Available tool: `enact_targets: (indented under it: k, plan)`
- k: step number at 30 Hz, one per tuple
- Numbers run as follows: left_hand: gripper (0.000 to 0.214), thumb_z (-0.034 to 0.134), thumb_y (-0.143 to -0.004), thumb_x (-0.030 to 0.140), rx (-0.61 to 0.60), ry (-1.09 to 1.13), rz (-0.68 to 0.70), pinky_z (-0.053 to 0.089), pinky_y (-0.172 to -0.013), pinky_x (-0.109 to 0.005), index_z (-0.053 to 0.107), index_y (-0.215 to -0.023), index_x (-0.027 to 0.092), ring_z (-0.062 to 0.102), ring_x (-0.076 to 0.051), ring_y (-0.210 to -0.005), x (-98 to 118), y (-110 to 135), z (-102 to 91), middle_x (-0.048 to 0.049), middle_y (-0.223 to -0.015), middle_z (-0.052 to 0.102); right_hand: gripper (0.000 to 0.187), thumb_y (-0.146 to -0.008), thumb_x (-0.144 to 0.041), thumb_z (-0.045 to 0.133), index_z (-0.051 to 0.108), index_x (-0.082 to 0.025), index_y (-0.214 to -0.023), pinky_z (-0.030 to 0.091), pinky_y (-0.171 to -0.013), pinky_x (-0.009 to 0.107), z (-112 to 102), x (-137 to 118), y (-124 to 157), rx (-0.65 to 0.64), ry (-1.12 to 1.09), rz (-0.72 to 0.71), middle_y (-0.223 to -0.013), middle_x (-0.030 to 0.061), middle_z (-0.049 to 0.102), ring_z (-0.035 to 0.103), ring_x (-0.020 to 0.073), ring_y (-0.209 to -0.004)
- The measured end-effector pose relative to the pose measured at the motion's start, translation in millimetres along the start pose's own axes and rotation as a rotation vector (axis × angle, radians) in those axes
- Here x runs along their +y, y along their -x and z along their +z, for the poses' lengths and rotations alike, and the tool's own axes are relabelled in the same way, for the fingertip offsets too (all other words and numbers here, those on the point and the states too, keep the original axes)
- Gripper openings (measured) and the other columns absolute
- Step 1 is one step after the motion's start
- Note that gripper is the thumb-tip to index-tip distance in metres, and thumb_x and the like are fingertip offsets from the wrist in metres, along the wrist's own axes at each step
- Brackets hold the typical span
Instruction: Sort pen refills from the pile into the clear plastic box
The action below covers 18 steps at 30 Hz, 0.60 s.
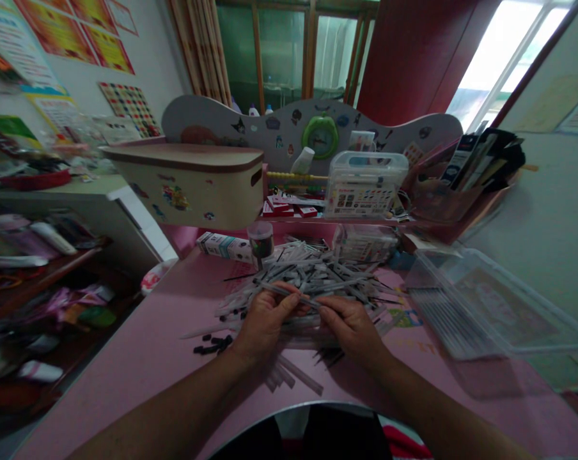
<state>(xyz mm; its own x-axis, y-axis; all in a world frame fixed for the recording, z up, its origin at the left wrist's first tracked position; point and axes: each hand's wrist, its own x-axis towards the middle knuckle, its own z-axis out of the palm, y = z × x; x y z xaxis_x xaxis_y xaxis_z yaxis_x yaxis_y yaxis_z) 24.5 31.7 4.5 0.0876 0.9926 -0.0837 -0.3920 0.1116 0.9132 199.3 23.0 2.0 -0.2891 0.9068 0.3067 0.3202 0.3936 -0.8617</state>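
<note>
My left hand (266,319) and my right hand (350,324) meet over a big heap of thin clear pen barrels and dark refills (312,275) on the pink desk (140,358). Both hands are closed in a pinch on one thin pen part (302,298) held between them, just above the heap. A few small black caps (213,345) lie on the desk left of my left hand. Loose clear tubes (293,374) lie under my wrists.
A clear plastic tray with rows of pens (442,313) stands at the right. A small box (224,246) and a small round pot (261,241) sit behind the heap. A cream wooden box (188,185) and a clear case (366,185) stand on the shelf behind. Cluttered shelves fill the left.
</note>
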Motion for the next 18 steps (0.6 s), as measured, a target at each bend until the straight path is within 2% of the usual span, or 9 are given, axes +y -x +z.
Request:
enact_targets:
  k: [5, 8, 10, 13, 16, 18]
  plan:
    - [0.025, 0.082, -0.069, 0.03, -0.009, -0.007, 0.016, 0.055, -0.069, -0.026, 0.064, -0.081, 0.017, 0.068, -0.015, -0.067, -2, -2, -1.5, -0.002, -0.075, 0.073, 0.026, -0.093, -0.026, 0.049, 0.074, -0.019, -0.091, 0.044, -0.066, 0.025, -1, -2, 0, -0.017, -0.027, 0.027, -0.076, 0.0021, 0.069, 0.06, 0.0153, -0.069]
    - [0.019, 0.079, -0.072, 0.028, -0.018, -0.033, 0.03, 0.052, -0.067, -0.024, 0.066, -0.08, 0.017, 0.065, -0.014, -0.067, -2, -2, -2.1, -0.0009, -0.073, 0.071, 0.024, -0.092, -0.026, 0.049, 0.072, -0.018, -0.092, 0.043, -0.064, 0.024, -3, 0, -2, -0.078, -0.003, 0.064, -0.074, 0.0013, 0.067, 0.06, 0.015, -0.069]
    - [0.017, 0.079, -0.072, 0.027, -0.009, -0.069, 0.029, 0.049, -0.064, -0.023, 0.068, -0.078, 0.016, 0.062, -0.013, -0.064, -1, 0, -1.6, 0.0, -0.069, 0.068, 0.021, -0.092, -0.024, 0.05, 0.07, -0.018, -0.097, 0.044, -0.068, 0.025, -4, 2, -3, -0.116, 0.038, 0.058, -0.081, 0.0019, 0.069, 0.062, 0.0155, -0.075]
    - [0.017, 0.08, -0.069, 0.026, -0.016, -0.119, 0.008, 0.048, -0.061, -0.023, 0.069, -0.076, 0.016, 0.06, -0.013, -0.062, -1, 4, 0.0, -0.0002, -0.068, 0.066, 0.019, -0.092, -0.019, 0.049, 0.065, -0.019, -0.102, 0.044, -0.073, 0.025, -4, 1, -5, -0.185, 0.178, -0.001, -0.087, 0.0022, 0.068, 0.062, 0.0157, -0.08]
    - [0.018, 0.079, -0.07, 0.029, -0.05, -0.128, -0.003, 0.049, -0.06, -0.025, 0.07, -0.079, 0.018, 0.062, -0.016, -0.065, -3, 9, -0.5, -0.0026, -0.073, 0.067, 0.015, -0.089, -0.014, 0.052, 0.064, -0.018, -0.097, 0.043, -0.073, 0.026, -7, -7, -7, -0.284, 0.382, -0.044, -0.085, 0.0024, 0.065, 0.06, 0.0161, -0.081]
    - [0.022, 0.079, -0.07, 0.03, -0.042, -0.141, 0.02, 0.05, -0.062, -0.026, 0.071, -0.088, 0.02, 0.064, -0.019, -0.071, -5, 9, -3.4, -0.0042, -0.081, 0.069, 0.013, -0.088, -0.012, 0.054, 0.065, -0.018, -0.091, 0.044, -0.076, 0.027, -16, -18, -7, -0.288, 0.519, -0.063, -0.092, 0.0047, 0.064, 0.058, 0.0175, -0.087]
